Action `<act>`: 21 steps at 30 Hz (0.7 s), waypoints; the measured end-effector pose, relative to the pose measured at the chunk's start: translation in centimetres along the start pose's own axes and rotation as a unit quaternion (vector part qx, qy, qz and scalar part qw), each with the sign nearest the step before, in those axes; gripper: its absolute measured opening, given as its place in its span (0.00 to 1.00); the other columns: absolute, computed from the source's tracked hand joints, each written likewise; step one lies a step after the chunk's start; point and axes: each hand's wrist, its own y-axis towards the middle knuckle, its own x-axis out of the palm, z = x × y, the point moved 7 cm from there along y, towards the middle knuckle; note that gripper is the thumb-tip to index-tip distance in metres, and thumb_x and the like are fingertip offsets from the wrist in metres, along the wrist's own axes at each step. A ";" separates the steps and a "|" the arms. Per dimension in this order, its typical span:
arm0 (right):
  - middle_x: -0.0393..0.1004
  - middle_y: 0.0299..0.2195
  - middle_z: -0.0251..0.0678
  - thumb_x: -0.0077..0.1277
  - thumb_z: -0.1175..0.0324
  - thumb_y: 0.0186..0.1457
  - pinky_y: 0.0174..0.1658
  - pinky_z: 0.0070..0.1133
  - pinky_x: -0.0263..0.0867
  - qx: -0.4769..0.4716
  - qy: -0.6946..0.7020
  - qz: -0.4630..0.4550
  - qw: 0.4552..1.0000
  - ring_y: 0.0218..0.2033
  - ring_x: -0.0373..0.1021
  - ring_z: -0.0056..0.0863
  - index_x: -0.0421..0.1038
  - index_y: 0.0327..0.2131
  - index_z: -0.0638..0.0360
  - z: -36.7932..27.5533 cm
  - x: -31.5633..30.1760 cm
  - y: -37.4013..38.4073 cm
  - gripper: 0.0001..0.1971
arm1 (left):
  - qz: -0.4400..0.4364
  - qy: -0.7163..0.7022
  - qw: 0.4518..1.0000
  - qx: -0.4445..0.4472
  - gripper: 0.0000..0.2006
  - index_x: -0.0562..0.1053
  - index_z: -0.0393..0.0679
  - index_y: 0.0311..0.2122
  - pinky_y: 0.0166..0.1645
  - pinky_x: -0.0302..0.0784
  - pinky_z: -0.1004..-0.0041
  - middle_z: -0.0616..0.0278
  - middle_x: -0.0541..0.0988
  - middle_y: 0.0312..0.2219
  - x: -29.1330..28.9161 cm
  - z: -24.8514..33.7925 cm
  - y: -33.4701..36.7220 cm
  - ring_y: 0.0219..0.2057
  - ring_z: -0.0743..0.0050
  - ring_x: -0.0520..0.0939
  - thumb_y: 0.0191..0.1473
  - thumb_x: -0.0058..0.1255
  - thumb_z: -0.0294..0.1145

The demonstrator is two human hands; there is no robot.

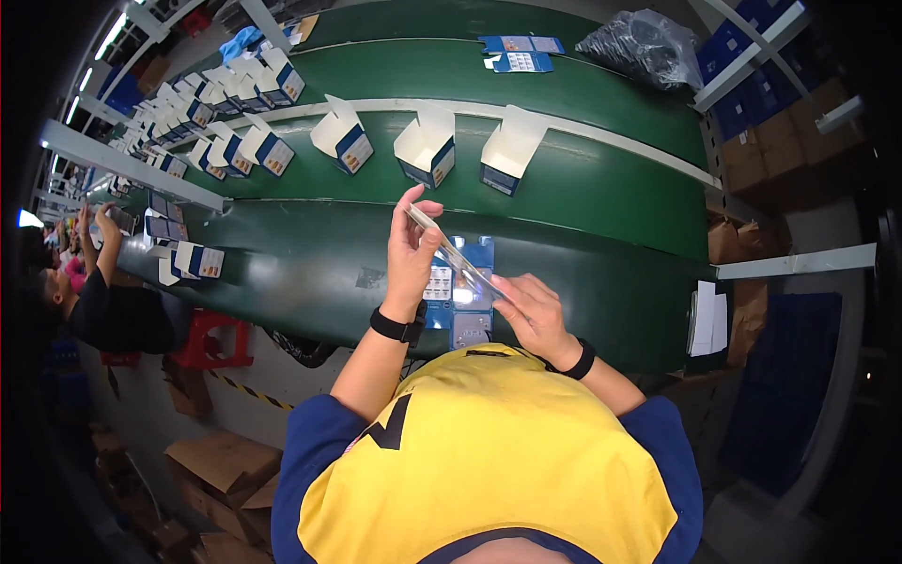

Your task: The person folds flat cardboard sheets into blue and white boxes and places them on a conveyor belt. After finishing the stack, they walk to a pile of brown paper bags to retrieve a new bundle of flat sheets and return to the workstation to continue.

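Between my two hands, above the table, a flat folded carton [455,256] is tilted and seen almost edge-on. My left hand [410,258] grips its upper left end, with the thumb on one side and the fingers on the other. The lower right end is pinched by my right hand [534,312]. Beneath them, more flat blue cartons [473,327] with printed panels lie on the green table [310,273], partly hidden by my hands and my shirt.
Opened white-and-blue boxes [427,150] with raised flaps stand in a row on the green belt [601,188] beyond the table. Many more crowd the far left. A black plastic bag [641,47] lies at the back right. At the left, a person [117,305] works near a red stool [218,338].
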 end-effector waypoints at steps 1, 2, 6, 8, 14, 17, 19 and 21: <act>0.71 0.34 0.41 0.51 0.72 0.50 0.35 0.23 0.64 -0.013 -0.017 -0.009 1.000 0.30 0.67 0.36 0.66 0.47 0.61 0.1 -0.5 -0.3 0.19 | -0.022 -0.038 0.999 0.002 0.27 0.59 0.40 0.53 0.45 0.66 0.78 0.61 0.71 0.38 0.5 0.3 0.1 0.39 0.79 0.72 0.51 0.52 0.41; 0.71 0.37 0.41 0.52 0.69 0.49 0.37 0.23 0.64 -0.025 -0.036 -0.016 0.999 0.32 0.67 0.34 0.62 0.50 0.60 0.2 -1.2 -0.6 0.23 | -0.028 -0.039 0.999 0.001 0.27 0.59 0.40 0.53 0.45 0.66 0.78 0.61 0.71 0.38 0.9 0.1 0.1 0.39 0.79 0.72 0.51 0.52 0.41; 0.64 0.47 0.42 0.57 0.62 0.47 0.43 0.22 0.61 0.089 0.098 0.077 0.988 0.39 0.65 0.31 0.46 0.58 0.57 1.1 -1.4 -1.3 0.38 | -0.102 -0.061 0.980 -0.158 0.33 0.56 0.40 0.56 0.50 0.63 0.76 0.58 0.67 0.46 3.2 -2.5 -1.4 0.46 0.72 0.69 0.50 0.53 0.44; 0.60 0.51 0.42 0.58 0.59 0.45 0.46 0.22 0.60 0.150 0.174 0.125 0.965 0.42 0.64 0.29 0.40 0.61 0.55 2.4 -1.9 -1.7 0.44 | -0.146 -0.114 0.968 -0.172 0.39 0.50 0.40 0.59 0.55 0.58 0.73 0.55 0.62 0.52 5.4 -1.5 -2.2 0.51 0.69 0.65 0.47 0.55 0.44; 0.51 0.55 0.44 0.63 0.48 0.35 0.54 0.23 0.53 0.255 0.348 0.183 0.883 0.53 0.56 0.29 0.25 0.61 0.56 6.8 -2.9 -2.5 0.62 | -0.357 -0.091 0.926 -0.076 0.53 0.37 0.42 0.62 0.60 0.49 0.70 0.54 0.47 0.60 11.2 0.3 -7.9 0.58 0.66 0.56 0.40 0.62 0.45; 0.51 0.56 0.43 0.64 0.47 0.33 0.55 0.24 0.52 0.247 0.341 0.200 0.885 0.55 0.54 0.30 0.26 0.61 0.57 6.3 -4.1 -2.6 0.63 | -0.369 0.090 0.925 0.006 0.56 0.36 0.43 0.62 0.60 0.48 0.70 0.53 0.46 0.60 11.8 0.1 -8.6 0.58 0.65 0.54 0.36 0.64 0.43; 0.51 0.56 0.42 0.65 0.47 0.31 0.55 0.24 0.52 0.220 0.324 0.182 0.902 0.55 0.54 0.30 0.28 0.61 0.59 4.7 -4.9 -2.4 0.63 | -0.307 -0.016 0.938 -0.159 0.55 0.40 0.43 0.61 0.61 0.46 0.69 0.52 0.49 0.58 9.7 -1.9 -7.1 0.59 0.62 0.54 0.33 0.67 0.40; 0.52 0.55 0.42 0.66 0.47 0.30 0.55 0.24 0.52 0.209 0.328 0.165 0.906 0.55 0.54 0.30 0.31 0.61 0.59 3.8 -4.9 -2.4 0.63 | -0.274 -0.067 0.928 -0.242 0.55 0.41 0.43 0.61 0.61 0.45 0.68 0.51 0.51 0.58 8.4 -2.5 -6.5 0.59 0.60 0.53 0.32 0.68 0.38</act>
